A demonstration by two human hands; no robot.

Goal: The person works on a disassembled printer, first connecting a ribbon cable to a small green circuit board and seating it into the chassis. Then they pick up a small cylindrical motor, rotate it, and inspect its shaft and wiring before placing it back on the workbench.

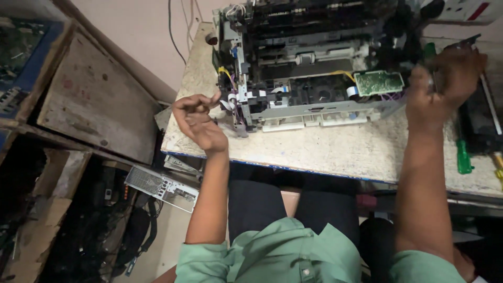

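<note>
One stripped-down printer chassis of grey metal and black plastic (pixel 309 68) is seen on a worn pale desk (pixel 325 149), approx. at its middle, w/ covers off and rollers exposed. One small green circuit board (pixel 378 82) is fixed at the chassis's front right; yellow and purple wires are bundled at its front left corner.

Two hands are counted, both the person's own. The left hand (pixel 196 118) is held just beside the chassis's front left corner, fingers curled narrow, thumb and fingertips pinched together near the wires; whether anything is pinched can't be told. The right hand (pixel 445 78) is raised at the chassis's right end and is closed round one green-handled tool (pixel 429 52); tool tip is hidden.

One further green-handled screwdriver (pixel 463 157) is laid on the desk at the right, next to a black unit (pixel 479 123). One perforated metal box w/ a board (pixel 162 187) is seen below the desk's left edge. One scuffed wooden board (pixel 94 99) is leaned at far left.
</note>
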